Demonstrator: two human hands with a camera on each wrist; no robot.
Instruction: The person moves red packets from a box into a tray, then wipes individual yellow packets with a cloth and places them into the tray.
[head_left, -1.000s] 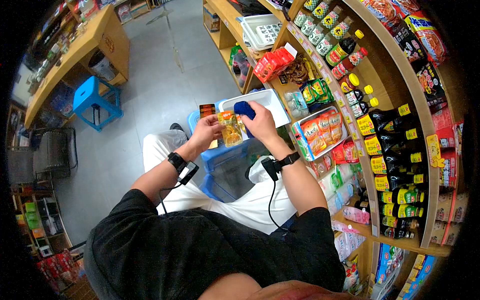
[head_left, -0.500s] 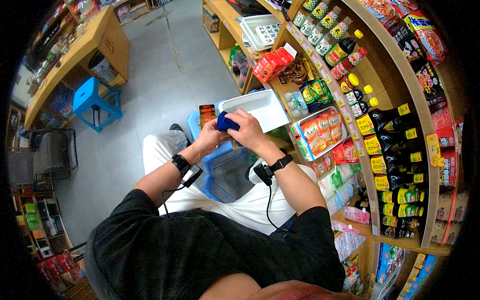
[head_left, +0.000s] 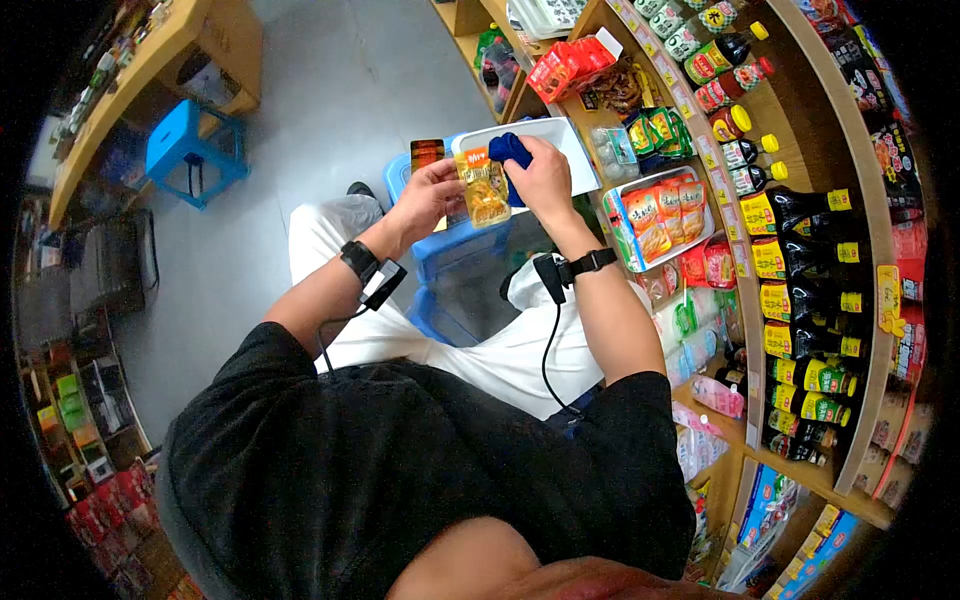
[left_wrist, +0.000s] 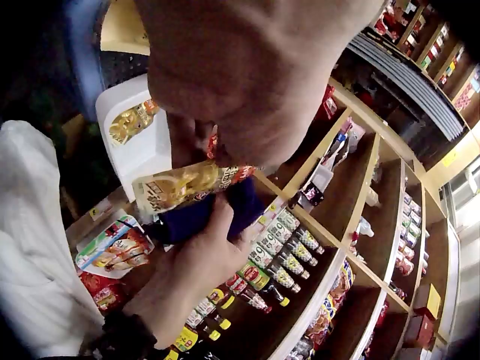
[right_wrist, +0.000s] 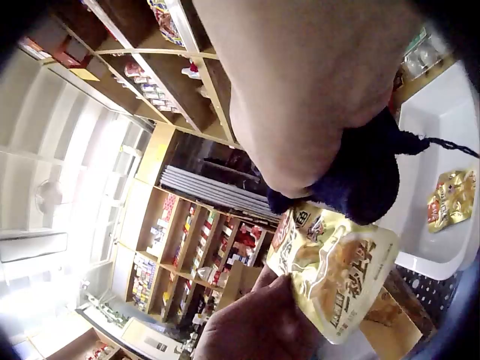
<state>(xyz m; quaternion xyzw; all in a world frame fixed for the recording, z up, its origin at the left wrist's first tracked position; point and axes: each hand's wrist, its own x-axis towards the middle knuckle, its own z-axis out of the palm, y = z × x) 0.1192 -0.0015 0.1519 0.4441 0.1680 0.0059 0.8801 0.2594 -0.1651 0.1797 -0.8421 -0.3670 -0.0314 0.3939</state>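
Observation:
A gold packet with an orange top point(head_left: 485, 190) is pinched at its edge by my left hand point(head_left: 430, 195). My right hand point(head_left: 545, 180) grips a bunched dark blue cloth point(head_left: 510, 150) against the packet's upper end. In the right wrist view the cloth point(right_wrist: 356, 176) touches the top of the packet point(right_wrist: 337, 270). The left wrist view shows the packet point(left_wrist: 180, 187) with the cloth point(left_wrist: 202, 217) beside it. Beyond the hands, a white tray point(head_left: 585, 165) holds another gold packet point(right_wrist: 452, 199), seen in the right wrist view.
A blue stool point(head_left: 440, 255) stands under the tray, with a dark orange-brown box point(head_left: 427, 152) by the left hand. On the right, shelves carry sauce bottles point(head_left: 800, 255) and a tray of orange packets point(head_left: 655, 215). Another blue stool point(head_left: 175, 150) stands on the floor at left.
Half a second ago the cloth covered the packet between both hands; now the right hand and cloth are to its right and the packet's front shows. The head view has shifted.

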